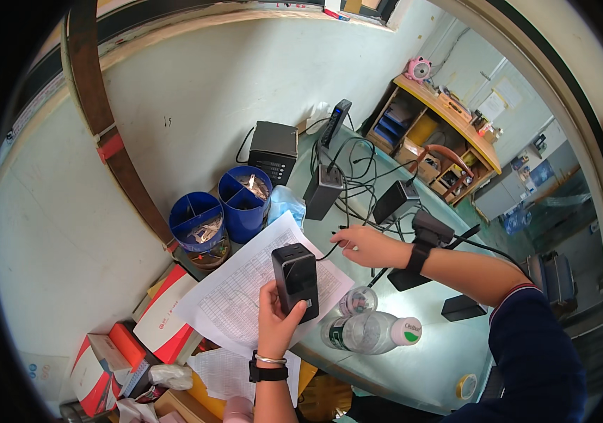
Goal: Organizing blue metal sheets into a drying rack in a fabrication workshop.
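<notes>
power bank (296, 282) clasped in the left hand's (278, 326) fingers, right hand (375, 247) pinching a thin black cable (329, 252), clear bottle (372, 333) lying by the desk's (421, 370) near edge

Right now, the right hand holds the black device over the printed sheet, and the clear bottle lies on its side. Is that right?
Not quite: the head view shows the left hand holding the black device over the printed sheet; the clear bottle does lie on its side.
</notes>
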Tool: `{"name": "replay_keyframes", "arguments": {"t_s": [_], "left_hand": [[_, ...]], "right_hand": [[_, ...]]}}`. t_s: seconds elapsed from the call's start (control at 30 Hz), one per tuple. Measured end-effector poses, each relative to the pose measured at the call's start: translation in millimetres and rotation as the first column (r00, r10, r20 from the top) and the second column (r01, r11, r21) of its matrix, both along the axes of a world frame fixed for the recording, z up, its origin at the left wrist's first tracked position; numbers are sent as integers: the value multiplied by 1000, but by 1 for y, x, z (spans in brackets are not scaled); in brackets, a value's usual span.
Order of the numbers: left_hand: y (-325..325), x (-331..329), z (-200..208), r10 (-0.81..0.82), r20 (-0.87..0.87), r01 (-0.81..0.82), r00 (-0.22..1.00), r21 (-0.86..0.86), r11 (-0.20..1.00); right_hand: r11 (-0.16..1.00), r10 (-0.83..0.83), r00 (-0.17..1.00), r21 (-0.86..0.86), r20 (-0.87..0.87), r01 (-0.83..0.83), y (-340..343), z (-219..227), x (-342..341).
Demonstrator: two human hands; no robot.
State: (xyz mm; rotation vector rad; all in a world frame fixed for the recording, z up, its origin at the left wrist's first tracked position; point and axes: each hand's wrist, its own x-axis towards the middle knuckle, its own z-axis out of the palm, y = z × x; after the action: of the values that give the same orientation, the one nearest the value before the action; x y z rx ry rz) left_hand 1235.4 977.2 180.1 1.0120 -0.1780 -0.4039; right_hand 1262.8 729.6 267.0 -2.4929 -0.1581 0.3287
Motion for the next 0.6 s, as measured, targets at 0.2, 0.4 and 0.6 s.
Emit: {"name": "replay_keyframes", "arguments": {"t_s": [0.2, 0.4, 0.6], "left_hand": [[4, -1, 0, 9, -10, -9, 1000, 13, 1000], [4, 0, 3, 17, 9, -17, 1000, -19, 1000], [5, 6, -3, -95, 46, 97, 994, -29, 995]], "right_hand": [[520, 373, 921, -797, -112, -307, 33, 4, -9], [755, 538, 824, -536, 177, -378, 22, 26, -11], [921, 314, 930, -301, 192, -249, 27, 93, -9]]}}
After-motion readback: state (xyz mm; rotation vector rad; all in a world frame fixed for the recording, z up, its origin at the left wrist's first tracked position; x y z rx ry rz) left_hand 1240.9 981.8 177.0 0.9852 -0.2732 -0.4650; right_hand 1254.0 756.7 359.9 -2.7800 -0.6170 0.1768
